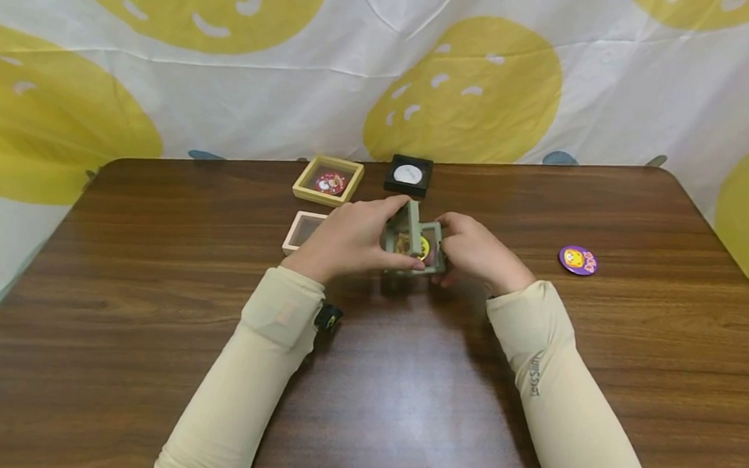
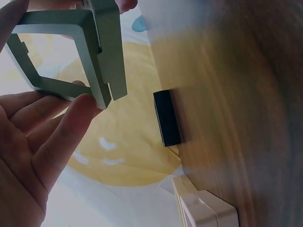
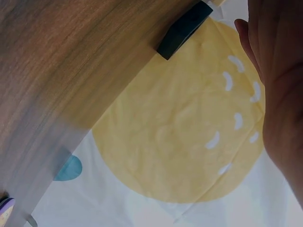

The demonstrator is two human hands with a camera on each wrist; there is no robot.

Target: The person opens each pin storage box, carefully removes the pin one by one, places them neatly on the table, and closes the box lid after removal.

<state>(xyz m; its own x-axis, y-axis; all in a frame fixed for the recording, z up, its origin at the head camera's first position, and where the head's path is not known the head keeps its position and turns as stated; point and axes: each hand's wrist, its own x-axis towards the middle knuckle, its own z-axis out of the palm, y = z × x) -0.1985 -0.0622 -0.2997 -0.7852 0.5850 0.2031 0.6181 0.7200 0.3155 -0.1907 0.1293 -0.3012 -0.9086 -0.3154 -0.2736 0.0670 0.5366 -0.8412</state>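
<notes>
the green case (image 1: pixel 414 229) stands partly open on the near side of the black box (image 1: pixel 407 175), its two frames apart at an angle, with a yellow badge (image 1: pixel 424 249) showing between them. the left hand (image 1: pixel 364 237) pinches one frame with thumb and fingers spread only as wide as that frame. the right hand (image 1: pixel 477 252) has its fingers bent round the case's opposite edge; its fingertips are mostly hidden, so how firmly they grip i cannot tell.

the likeliest trouble is the yellow badge sliding out, if the case tips while the frames stand apart; whether anything pins it i cannot tell. pulling the hands in different directions could strain the joint between the frames, and a frame closing suddenly could nip the left thumb, which lies along the near edge. if the left hand swings wide, it could knock the pink case (image 1: pixel 307 231), left of and nearer than the black box. the purple badge (image 1: pixel 578 260), far to that box's right, seems safe.
</notes>
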